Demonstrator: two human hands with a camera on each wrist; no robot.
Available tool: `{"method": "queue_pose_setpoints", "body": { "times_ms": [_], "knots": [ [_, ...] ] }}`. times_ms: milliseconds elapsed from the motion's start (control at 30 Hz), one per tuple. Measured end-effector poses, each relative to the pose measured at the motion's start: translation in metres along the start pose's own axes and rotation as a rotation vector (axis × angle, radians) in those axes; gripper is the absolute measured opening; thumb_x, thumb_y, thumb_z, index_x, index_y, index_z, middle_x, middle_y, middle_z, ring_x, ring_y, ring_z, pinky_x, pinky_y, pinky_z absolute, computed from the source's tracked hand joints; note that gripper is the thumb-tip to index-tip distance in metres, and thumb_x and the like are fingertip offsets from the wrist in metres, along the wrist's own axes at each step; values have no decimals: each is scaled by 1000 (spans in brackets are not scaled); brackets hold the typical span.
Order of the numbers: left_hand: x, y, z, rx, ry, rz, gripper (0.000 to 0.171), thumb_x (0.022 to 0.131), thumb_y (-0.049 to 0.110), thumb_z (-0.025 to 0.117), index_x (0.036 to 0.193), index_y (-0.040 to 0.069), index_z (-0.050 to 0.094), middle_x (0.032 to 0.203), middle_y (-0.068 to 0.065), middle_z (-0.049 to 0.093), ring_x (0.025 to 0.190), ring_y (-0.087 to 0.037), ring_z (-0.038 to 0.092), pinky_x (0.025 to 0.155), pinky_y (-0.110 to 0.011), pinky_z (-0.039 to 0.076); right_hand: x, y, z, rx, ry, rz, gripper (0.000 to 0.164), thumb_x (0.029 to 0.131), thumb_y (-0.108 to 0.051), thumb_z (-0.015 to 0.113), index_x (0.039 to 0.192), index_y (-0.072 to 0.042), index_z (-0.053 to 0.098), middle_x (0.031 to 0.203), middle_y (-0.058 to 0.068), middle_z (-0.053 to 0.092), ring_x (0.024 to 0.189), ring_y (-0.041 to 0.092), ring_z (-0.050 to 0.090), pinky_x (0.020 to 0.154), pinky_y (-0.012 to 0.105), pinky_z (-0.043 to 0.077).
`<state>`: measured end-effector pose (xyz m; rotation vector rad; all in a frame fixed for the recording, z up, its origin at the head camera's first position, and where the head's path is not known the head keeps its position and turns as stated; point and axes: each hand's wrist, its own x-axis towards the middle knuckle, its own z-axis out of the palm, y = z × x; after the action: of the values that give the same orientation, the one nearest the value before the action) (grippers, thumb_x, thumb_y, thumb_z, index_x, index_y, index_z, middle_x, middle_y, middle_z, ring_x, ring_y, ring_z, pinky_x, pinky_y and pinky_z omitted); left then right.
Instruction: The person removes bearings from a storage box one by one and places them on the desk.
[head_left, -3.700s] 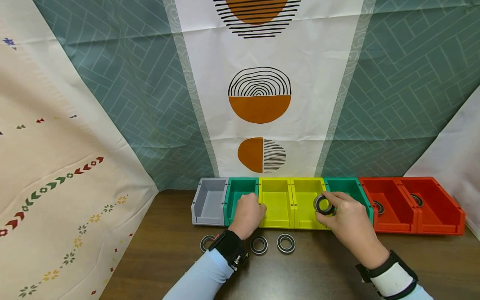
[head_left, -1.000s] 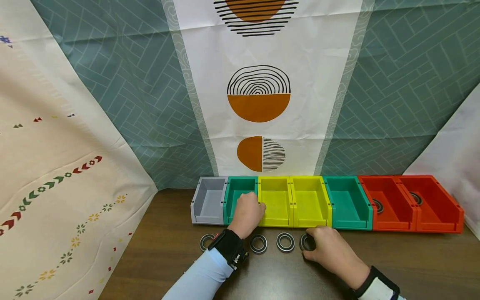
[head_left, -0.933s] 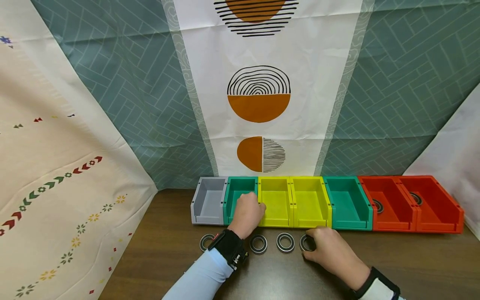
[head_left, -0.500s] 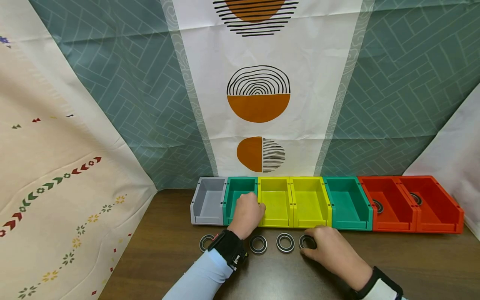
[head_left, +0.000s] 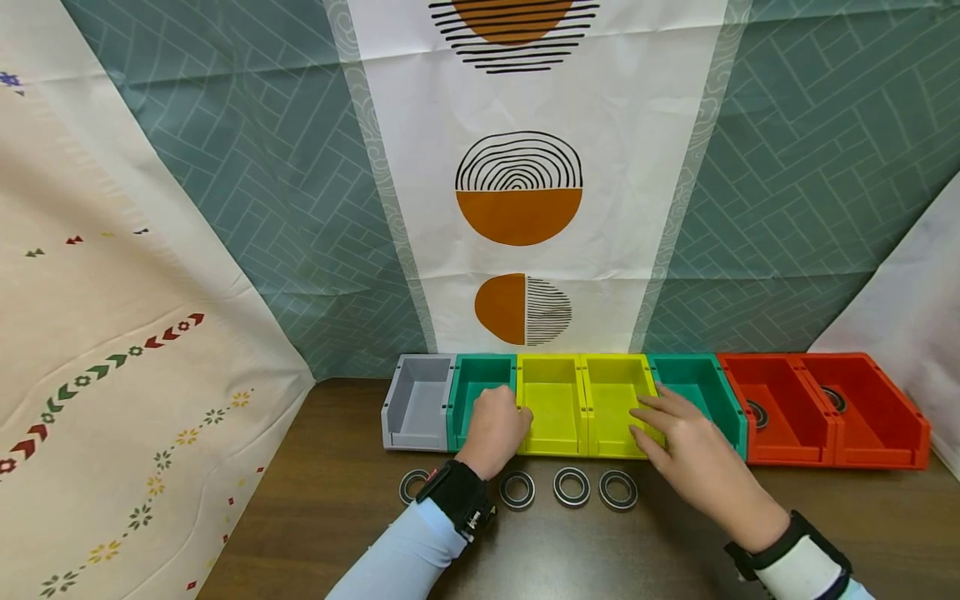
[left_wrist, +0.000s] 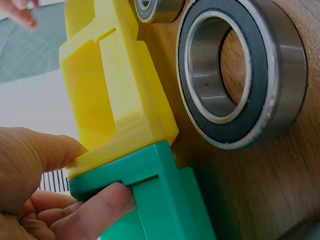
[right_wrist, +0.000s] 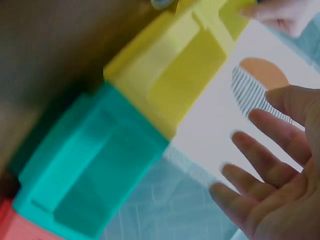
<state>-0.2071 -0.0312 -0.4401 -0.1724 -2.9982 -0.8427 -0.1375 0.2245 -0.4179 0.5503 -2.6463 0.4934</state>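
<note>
My left hand [head_left: 497,427] pinches the joined side walls of the left green bin [left_wrist: 155,192] and the yellow bin [left_wrist: 120,145] beside it, thumb on the yellow side and index finger inside the green one. My right hand [head_left: 693,450] hangs over the right yellow bin [head_left: 618,442] and the right green bin [head_left: 705,446], fingers spread and holding nothing, as the right wrist view also shows. On the table before the bins lies a row of ball bearings: one [head_left: 605,490] nearest my right hand, then another [head_left: 558,486], a third [head_left: 506,490], and one [head_left: 406,487] partly behind my left wrist.
A grey bin [head_left: 416,437] ends the joined row on the left. Two red bins end it on the right, with a bearing [head_left: 761,414] in one and a bearing [head_left: 836,400] in the other. A patterned cloth [head_left: 517,108] hangs right behind the row.
My right hand has brought a bearing from over the right yellow bin down to the table's row, let go of it, and risen back over the bins. The left hand has stayed in place.
</note>
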Motion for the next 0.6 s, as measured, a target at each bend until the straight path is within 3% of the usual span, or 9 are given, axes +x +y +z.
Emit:
{"method": "queue_pose_setpoints", "body": {
  "times_ms": [100,233,467,600],
  "knots": [
    [0,0,0,5,0,-2,19,88,21,60,83,3,59,56,-1,47,44,-11,47,40,-21,38,4,11,-10,-8,92,-39,41,80,-24,71,115,-6,63,131,12,50,133,29,27,97,52,30],
    [0,0,2,6,4,-6,19,88,21,60,83,2,60,56,-1,47,44,-11,47,40,-21,38,8,24,-21,-3,168,-69,48,79,-22,72,123,-6,58,136,10,46,134,29,26,102,51,23],
    [1,-1,2,0,-3,-20,19,88,21,60,84,2,60,56,-1,48,45,-11,48,41,-21,39,10,50,-32,-32,176,-16,53,79,-21,71,127,-5,55,131,16,49,126,35,36,96,57,30],
    [1,0,2,6,-10,-31,20,88,21,60,87,2,61,56,-1,49,46,-11,48,42,-21,39,8,70,-33,-51,149,55,56,82,-21,68,133,-5,49,132,20,46,124,38,36,95,57,30]
  ]
}}
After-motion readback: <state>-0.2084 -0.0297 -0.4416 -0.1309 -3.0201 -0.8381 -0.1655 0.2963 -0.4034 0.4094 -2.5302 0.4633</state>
